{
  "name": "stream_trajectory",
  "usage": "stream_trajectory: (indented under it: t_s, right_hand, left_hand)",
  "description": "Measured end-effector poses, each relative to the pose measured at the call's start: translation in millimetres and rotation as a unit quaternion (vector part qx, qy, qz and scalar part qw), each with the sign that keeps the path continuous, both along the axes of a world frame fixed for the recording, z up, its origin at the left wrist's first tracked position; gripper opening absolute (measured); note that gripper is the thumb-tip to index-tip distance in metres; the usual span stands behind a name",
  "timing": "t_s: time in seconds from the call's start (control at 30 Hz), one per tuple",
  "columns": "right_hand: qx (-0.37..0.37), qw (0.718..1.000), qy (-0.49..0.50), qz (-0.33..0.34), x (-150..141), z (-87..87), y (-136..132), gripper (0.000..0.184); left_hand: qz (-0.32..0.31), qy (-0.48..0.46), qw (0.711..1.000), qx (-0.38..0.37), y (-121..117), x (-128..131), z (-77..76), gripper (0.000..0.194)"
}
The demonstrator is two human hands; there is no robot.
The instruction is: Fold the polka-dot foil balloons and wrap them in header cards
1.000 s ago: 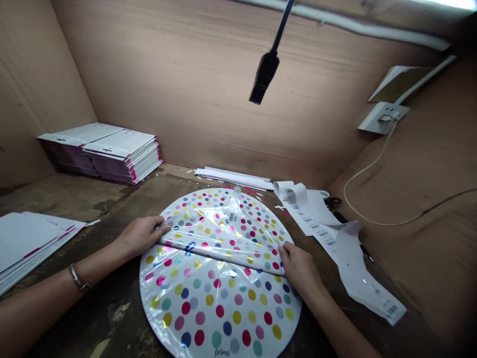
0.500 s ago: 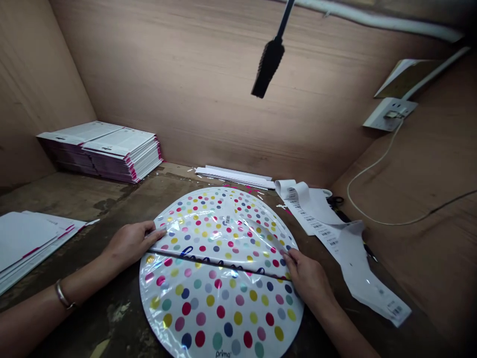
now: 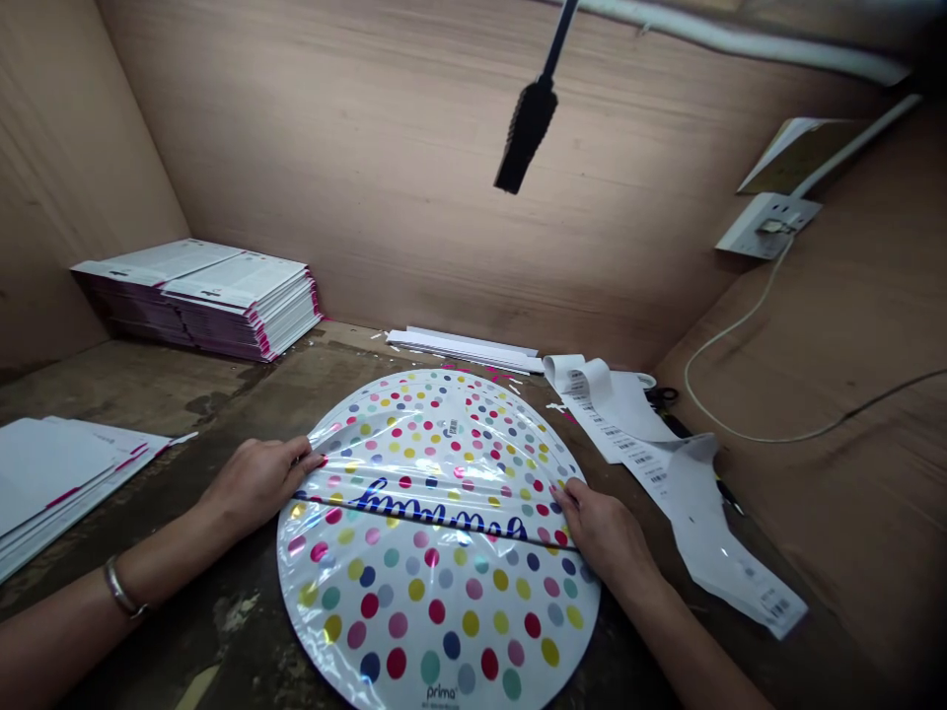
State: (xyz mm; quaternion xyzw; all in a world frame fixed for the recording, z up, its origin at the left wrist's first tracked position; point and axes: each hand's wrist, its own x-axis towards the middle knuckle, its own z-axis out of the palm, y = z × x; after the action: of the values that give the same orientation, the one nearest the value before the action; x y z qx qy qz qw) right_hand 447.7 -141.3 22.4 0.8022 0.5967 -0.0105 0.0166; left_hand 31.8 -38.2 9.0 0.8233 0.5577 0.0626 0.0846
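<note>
A flat, round, shiny foil balloon [image 3: 444, 611] with many-coloured polka dots lies on the worktop in front of me. Its upper sheet is folded across the middle, and part of blue upside-down script shows along the fold. "prima" is printed near the bottom edge. My left hand [image 3: 255, 478] pinches the left end of the folded part between thumb and fingers. At the right end, my right hand [image 3: 607, 532] grips the same fold. Further layers with matching dots show at the far rim, beside a small barcode label [image 3: 450, 426].
Stacked printed cards [image 3: 244, 296] stand at the back left, with more white cards [image 3: 66, 473] nearer on the left. Paper strips [image 3: 466, 345] lie along the back wall. A curling barcode label strip [image 3: 666, 483] and scissors [image 3: 664, 396] are on the right. A black connector [image 3: 527, 133] hangs overhead.
The folded sheet has shifted a little between my hands, so more of the blue lettering shows above the fold. Both hands keep their grip in nearly the same places.
</note>
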Motion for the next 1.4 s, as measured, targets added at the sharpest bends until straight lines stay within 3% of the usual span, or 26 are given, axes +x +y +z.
stream_trajectory:
  t_s: [0.2,0.27,0.33,0.4,0.47,0.57,0.63,0.7,0.77,0.83,0.9,1.0,1.03,1.07,1.13,1.2,1.27,1.33,1.4]
  right_hand:
    - [0.0,1.0,-0.013,0.005,-7,-2.7,-4,0.03]
    - [0.0,1.0,-0.023,0.004,-10,-3.8,-5,0.031]
    - [0.001,0.999,-0.035,0.005,-10,-3.6,-6,0.032]
    - [0.001,0.999,-0.045,0.009,-9,-1.8,-6,0.034]
    - [0.002,0.998,-0.056,0.012,-10,1.1,-8,0.035]
    - [0.03,0.996,-0.072,0.036,-33,3.5,-16,0.032]
    - [0.063,0.989,-0.049,0.125,-63,1.7,-25,0.037]
    - [0.047,0.962,0.028,0.268,-92,-2.2,-36,0.051]
    - [-0.004,0.948,0.092,0.304,-103,-6.7,-48,0.062]
    - [-0.054,0.955,0.121,0.267,-87,-10.9,-62,0.067]
    - [-0.073,0.974,0.11,0.187,-50,-13.3,-76,0.063]
    - [0.0,0.999,0.032,0.027,-2,-10.8,-91,0.058]
    - [0.044,0.999,0.009,0.019,2,-8.7,-91,0.057]
    - [0.081,0.996,-0.003,0.039,0,-6.3,-88,0.056]
    - [0.104,0.983,0.015,0.149,-21,-2.3,-76,0.054]
    - [0.049,0.967,0.062,0.243,-50,-1.8,-61,0.052]
    - [-0.009,0.958,0.096,0.272,-70,-6.0,-49,0.05]
    - [-0.029,0.957,0.107,0.268,-77,-13.2,-43,0.05]
    - [-0.024,0.957,0.109,0.269,-73,-20.7,-42,0.05]
  left_hand:
    - [0.009,0.083,0.996,0.016,-1,-2,10.3,0.039]
    - [0.034,0.115,0.991,0.056,-11,14,16.7,0.034]
    - [0.019,0.107,0.989,0.097,-29,44,20.3,0.039]
    - [-0.088,0.063,0.993,0.054,-51,79,19.5,0.05]
    - [-0.221,0.012,0.975,-0.013,-72,109,14.6,0.059]
    - [-0.285,-0.016,0.956,-0.065,-90,128,3.2,0.064]
    - [-0.288,-0.018,0.955,-0.064,-92,127,-3.8,0.063]
    - [-0.293,-0.021,0.954,-0.053,-89,122,-8.4,0.064]
    - [-0.294,-0.024,0.954,-0.046,-87,118,-10.3,0.065]
    - [-0.288,-0.026,0.956,-0.046,-85,116,-10.3,0.064]
    - [-0.284,-0.022,0.957,-0.06,-85,115,-9.3,0.063]
    - [-0.285,-0.023,0.955,-0.077,-86,116,-7.7,0.063]
    - [-0.283,-0.025,0.956,-0.077,-86,117,-7.0,0.063]
    - [-0.281,-0.026,0.956,-0.076,-87,118,-5.9,0.063]
    - [-0.278,-0.021,0.958,-0.074,-88,122,-2.6,0.064]
    - [-0.282,-0.01,0.956,-0.077,-89,124,1.3,0.065]
    - [-0.292,-0.001,0.953,-0.08,-86,116,3.1,0.066]
    - [-0.269,0.01,0.96,-0.081,-80,91,0.1,0.066]
    - [-0.186,0.026,0.979,-0.072,-74,48,-7.0,0.064]
